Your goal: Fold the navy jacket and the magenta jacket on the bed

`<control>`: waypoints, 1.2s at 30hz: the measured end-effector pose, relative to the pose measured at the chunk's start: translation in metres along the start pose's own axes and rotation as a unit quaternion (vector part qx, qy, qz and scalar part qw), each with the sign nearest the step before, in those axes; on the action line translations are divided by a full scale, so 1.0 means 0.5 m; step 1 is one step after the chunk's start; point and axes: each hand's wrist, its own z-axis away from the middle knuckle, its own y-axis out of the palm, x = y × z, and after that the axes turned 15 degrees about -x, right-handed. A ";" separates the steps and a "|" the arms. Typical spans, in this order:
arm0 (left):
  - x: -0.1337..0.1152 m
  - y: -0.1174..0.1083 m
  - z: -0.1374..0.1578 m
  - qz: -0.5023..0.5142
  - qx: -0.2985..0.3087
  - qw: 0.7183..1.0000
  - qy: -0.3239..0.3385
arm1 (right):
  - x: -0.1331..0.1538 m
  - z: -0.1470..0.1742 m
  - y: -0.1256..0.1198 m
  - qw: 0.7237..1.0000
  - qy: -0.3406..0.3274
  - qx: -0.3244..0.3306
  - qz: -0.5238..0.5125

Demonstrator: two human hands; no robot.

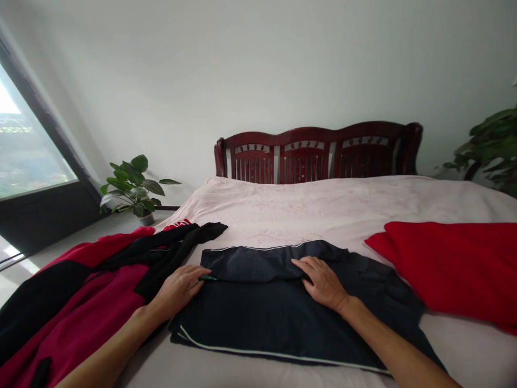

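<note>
A dark navy garment with thin white piping [258, 312] lies on the bed in front of me, its upper part folded over into a long flap. My left hand [183, 285] is at the flap's left end, fingers together and closed on the cloth edge; a bit of green shows by the fingertips. Across the flap, toward its right end, my right hand [323, 283] rests with fingers stretched out on the fabric and the thumb near the fold's lower edge. The garment's right part spreads out, partly covered by my right forearm.
Left of the garment lies a heap of black, red and magenta clothes [117, 291]. A red cloth item [452, 264] is at the right. The pale pink bedsheet [274, 210] reaches back to a dark wooden headboard [305, 161]. Potted plants [133, 186] flank the bed.
</note>
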 end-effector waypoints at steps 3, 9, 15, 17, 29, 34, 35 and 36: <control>-0.037 0.045 -0.029 0.026 0.016 0.999 0.022 | 0.004 0.003 -0.013 0.999 -0.026 0.033 0.008; -0.003 0.061 -0.052 -0.022 0.050 0.996 -0.066 | -0.028 0.017 -0.039 0.996 -0.006 0.074 -0.045; -0.126 0.071 -0.154 -0.018 -0.004 0.999 -0.044 | 0.018 -0.079 -0.030 0.994 0.096 -0.054 0.013; -0.176 0.114 -0.173 -0.020 -0.027 0.999 -0.030 | 0.032 -0.101 -0.006 0.996 0.070 -0.036 0.046; -0.083 0.222 -0.087 -0.126 -0.002 0.992 -0.026 | -0.202 0.051 -0.017 0.969 0.158 0.085 0.170; -0.075 0.227 -0.080 -0.141 -0.017 0.990 -0.009 | -0.221 0.038 -0.045 0.950 0.283 0.038 0.130; -0.075 0.230 -0.079 -0.143 -0.021 0.990 -0.007 | -0.227 0.034 -0.048 0.944 0.300 0.036 0.132; -0.075 0.232 -0.078 -0.143 -0.024 0.989 -0.005 | -0.232 0.028 -0.049 0.938 0.316 0.035 0.136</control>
